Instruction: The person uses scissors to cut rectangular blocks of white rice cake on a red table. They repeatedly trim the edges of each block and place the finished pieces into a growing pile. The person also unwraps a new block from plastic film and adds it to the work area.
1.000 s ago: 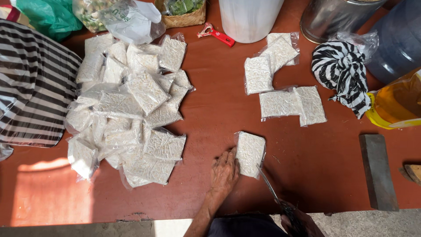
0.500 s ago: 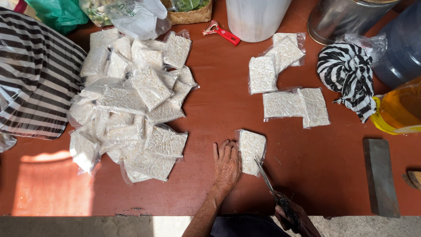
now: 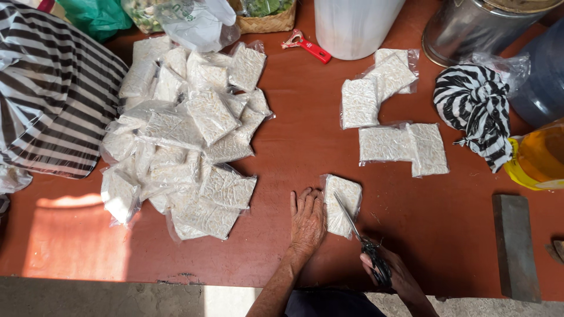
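My left hand [image 3: 306, 220] lies flat on the red-brown table [image 3: 294, 135], its fingers against the left edge of a small clear plastic packet of pale grains [image 3: 342, 202]. My right hand [image 3: 390, 273] grips the black handles of a pair of scissors [image 3: 358, 232]. The blades point up and left over the packet's right side. A large heap of the same packets [image 3: 182, 135] lies to the left. Several more packets [image 3: 390, 123] lie spread out to the upper right.
A striped cloth [image 3: 53, 100] covers the left side. At the back stand a white bucket [image 3: 355, 23], a metal pot [image 3: 482, 29] and a red peeler [image 3: 308, 46]. A striped bag [image 3: 479, 108], a yellow oil bottle [image 3: 537, 158] and a grey stone block [image 3: 517, 246] sit at right.
My right hand with the scissors has come up into view, the blades now over the packet. My left hand has shifted slightly right against the packet.
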